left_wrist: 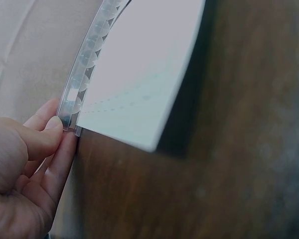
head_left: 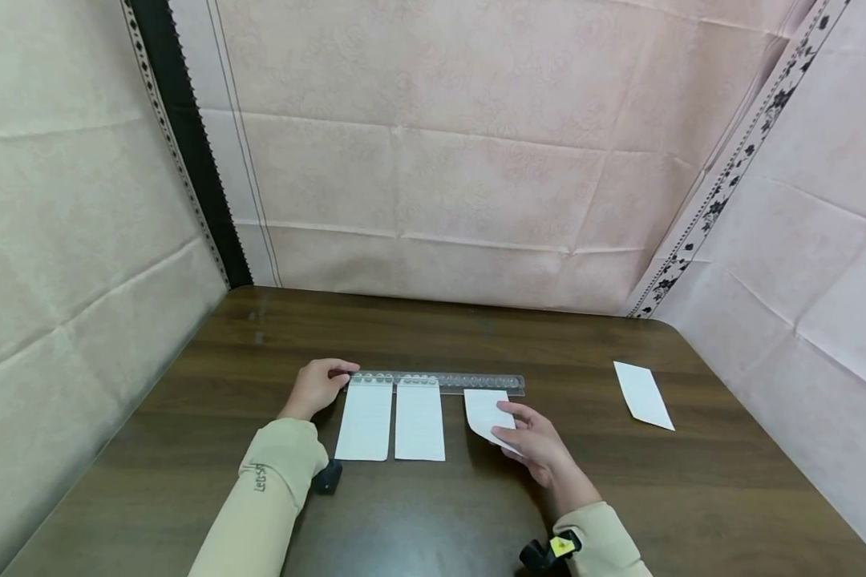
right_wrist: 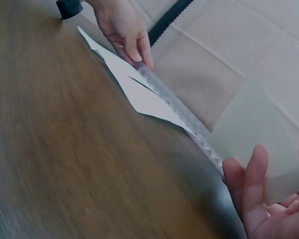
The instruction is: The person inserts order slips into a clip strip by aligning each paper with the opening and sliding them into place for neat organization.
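A long clear plastic strip (head_left: pixel 479 383) with a row of round scallops lies across the table. My left hand (head_left: pixel 316 386) pinches its left end between thumb and fingers, as the left wrist view shows closely. Two white paper sheets (head_left: pixel 364 418) (head_left: pixel 419 420) hang side by side from the strip, their top edges at the scallops. A third white sheet (head_left: pixel 485 413), slightly bent, is held by its right side in my right hand (head_left: pixel 537 445). Its top edge is near the strip's right part; whether they touch I cannot tell.
Another white sheet (head_left: pixel 644 395) lies alone on the right of the brown wooden table (head_left: pixel 418 521). Pale creased cloth (head_left: pixel 433 184) hangs behind the table and at both sides. Dark wrist devices (head_left: pixel 327 478) are worn at both cuffs.
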Demonstrator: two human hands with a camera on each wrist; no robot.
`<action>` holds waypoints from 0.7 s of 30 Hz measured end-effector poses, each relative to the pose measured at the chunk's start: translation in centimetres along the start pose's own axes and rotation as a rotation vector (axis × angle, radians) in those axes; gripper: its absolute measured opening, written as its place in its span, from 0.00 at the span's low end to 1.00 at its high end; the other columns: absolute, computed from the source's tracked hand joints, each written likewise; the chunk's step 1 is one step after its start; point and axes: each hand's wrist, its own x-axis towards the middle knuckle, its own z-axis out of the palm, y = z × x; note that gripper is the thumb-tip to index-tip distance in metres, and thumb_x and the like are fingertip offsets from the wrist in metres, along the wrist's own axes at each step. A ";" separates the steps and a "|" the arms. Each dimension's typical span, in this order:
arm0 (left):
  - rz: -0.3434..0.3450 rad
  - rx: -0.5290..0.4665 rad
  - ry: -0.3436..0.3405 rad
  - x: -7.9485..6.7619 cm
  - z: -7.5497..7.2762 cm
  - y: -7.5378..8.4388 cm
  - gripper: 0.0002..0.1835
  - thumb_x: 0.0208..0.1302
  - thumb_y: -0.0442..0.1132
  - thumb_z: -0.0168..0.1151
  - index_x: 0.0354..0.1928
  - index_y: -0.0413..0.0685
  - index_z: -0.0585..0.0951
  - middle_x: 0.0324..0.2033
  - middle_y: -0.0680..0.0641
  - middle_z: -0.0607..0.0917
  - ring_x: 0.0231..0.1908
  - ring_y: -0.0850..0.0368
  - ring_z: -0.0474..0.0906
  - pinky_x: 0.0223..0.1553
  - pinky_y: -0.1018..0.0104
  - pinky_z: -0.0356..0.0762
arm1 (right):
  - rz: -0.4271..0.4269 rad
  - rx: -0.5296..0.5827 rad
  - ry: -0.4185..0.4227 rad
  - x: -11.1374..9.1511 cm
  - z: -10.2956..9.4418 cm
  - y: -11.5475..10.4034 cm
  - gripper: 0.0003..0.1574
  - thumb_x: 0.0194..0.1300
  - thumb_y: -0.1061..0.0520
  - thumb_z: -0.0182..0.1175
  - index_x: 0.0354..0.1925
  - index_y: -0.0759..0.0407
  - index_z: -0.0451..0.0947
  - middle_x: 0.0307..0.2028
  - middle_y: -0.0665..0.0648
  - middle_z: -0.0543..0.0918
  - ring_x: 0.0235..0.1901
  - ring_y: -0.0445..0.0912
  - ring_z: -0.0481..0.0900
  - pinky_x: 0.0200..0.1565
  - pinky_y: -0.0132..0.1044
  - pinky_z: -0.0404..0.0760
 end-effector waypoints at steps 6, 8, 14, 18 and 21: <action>-0.009 -0.010 0.001 0.0 0.0 0.0 0.11 0.64 0.31 0.55 0.45 0.44 0.84 0.46 0.40 0.81 0.50 0.42 0.74 0.50 0.49 0.70 | -0.014 0.007 -0.045 0.1 1.2 0.0 0.29 0.56 0.68 0.63 0.57 0.68 0.69 0.37 0.62 0.80 0.29 0.49 0.81 0.29 0.33 0.76; -0.013 -0.012 0.002 -0.1 0.0 0.0 0.11 0.64 0.31 0.55 0.45 0.44 0.84 0.46 0.40 0.82 0.50 0.43 0.74 0.50 0.50 0.70 | -0.023 0.005 -0.053 0.2 1.5 0.0 0.29 0.56 0.68 0.63 0.57 0.68 0.68 0.38 0.62 0.80 0.30 0.48 0.81 0.29 0.34 0.77; -0.003 -0.009 0.003 -0.2 -0.1 0.1 0.11 0.64 0.30 0.55 0.45 0.43 0.84 0.46 0.40 0.82 0.50 0.43 0.74 0.49 0.50 0.71 | -0.027 -0.013 -0.048 0.6 2.1 0.0 0.29 0.56 0.68 0.63 0.57 0.68 0.69 0.41 0.62 0.80 0.30 0.47 0.80 0.32 0.37 0.79; -0.005 -0.016 0.005 -0.2 -0.1 0.2 0.11 0.64 0.30 0.55 0.45 0.43 0.84 0.46 0.40 0.81 0.50 0.43 0.74 0.49 0.50 0.71 | -0.022 -0.028 -0.050 0.9 2.4 -0.1 0.30 0.55 0.67 0.64 0.57 0.68 0.69 0.43 0.63 0.79 0.31 0.46 0.79 0.34 0.38 0.80; -0.005 -0.019 0.005 -0.2 0.0 0.2 0.11 0.64 0.30 0.55 0.45 0.43 0.84 0.46 0.40 0.82 0.50 0.43 0.74 0.49 0.50 0.71 | -0.020 -0.027 -0.057 1.2 2.6 -0.1 0.30 0.55 0.67 0.64 0.57 0.68 0.69 0.44 0.62 0.79 0.31 0.46 0.78 0.34 0.38 0.80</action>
